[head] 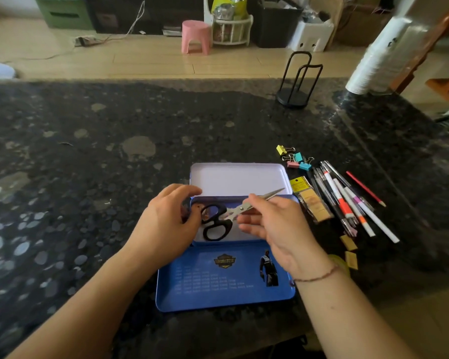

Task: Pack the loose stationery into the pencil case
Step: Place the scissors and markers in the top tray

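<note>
A blue tin pencil case [226, 294] lies open at the near middle of the table, its pale inner tray [237, 177] raised at the back. Black-handled scissors [219, 220] hover over the lower tray, blades pointing up to the right. My right hand [272, 224] pinches the blades near the pivot. My left hand [171, 218] rests on the case's left edge, its fingers by the scissor handles. Right of the case lie several pens and pencils [347, 200], coloured binder clips [294, 158], a yellow-labelled packet [310, 200] and small tan erasers [349, 250].
The table is dark speckled stone [88, 177]. A black wire holder [297, 81] stands at the far right, beside a white roll [373, 66]. Beyond the far edge are a wooden floor, a pink stool [195, 36] and bins.
</note>
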A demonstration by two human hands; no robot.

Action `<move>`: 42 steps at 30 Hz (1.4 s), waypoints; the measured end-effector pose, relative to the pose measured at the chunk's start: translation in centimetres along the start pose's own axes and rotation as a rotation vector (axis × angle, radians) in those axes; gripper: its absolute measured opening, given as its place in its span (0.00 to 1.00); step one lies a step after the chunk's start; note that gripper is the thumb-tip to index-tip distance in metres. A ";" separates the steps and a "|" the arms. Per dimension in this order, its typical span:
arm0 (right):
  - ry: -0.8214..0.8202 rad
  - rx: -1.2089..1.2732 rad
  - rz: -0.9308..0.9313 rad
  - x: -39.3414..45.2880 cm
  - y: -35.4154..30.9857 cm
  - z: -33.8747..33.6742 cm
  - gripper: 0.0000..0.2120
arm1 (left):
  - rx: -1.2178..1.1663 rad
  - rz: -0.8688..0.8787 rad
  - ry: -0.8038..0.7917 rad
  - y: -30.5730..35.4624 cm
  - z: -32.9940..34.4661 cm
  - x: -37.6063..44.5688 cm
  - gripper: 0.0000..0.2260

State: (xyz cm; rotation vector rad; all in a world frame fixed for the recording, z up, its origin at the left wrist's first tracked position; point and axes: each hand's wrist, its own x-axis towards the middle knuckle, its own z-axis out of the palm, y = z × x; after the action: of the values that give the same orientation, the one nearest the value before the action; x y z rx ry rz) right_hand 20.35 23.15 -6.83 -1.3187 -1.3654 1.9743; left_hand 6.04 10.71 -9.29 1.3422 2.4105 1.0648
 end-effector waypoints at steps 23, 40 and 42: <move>0.305 -0.915 -0.471 1.0 -0.1 -5.0 0.03 | 0.165 0.025 -0.211 -0.2 0.2 0.0 0.18; 0.640 -1.179 -0.224 1.6 -1.0 -13.4 0.06 | 0.149 0.113 -0.352 -0.5 0.4 0.0 0.41; 0.680 -1.174 -0.258 1.9 -1.1 -13.9 0.08 | 0.145 0.112 -0.357 -0.5 0.3 0.0 0.42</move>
State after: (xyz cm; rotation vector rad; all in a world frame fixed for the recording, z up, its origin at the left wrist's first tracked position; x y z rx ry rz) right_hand 31.18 32.02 -7.82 -1.8402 -2.1788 0.3135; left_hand 5.79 10.71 -9.84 1.5761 2.2006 0.6152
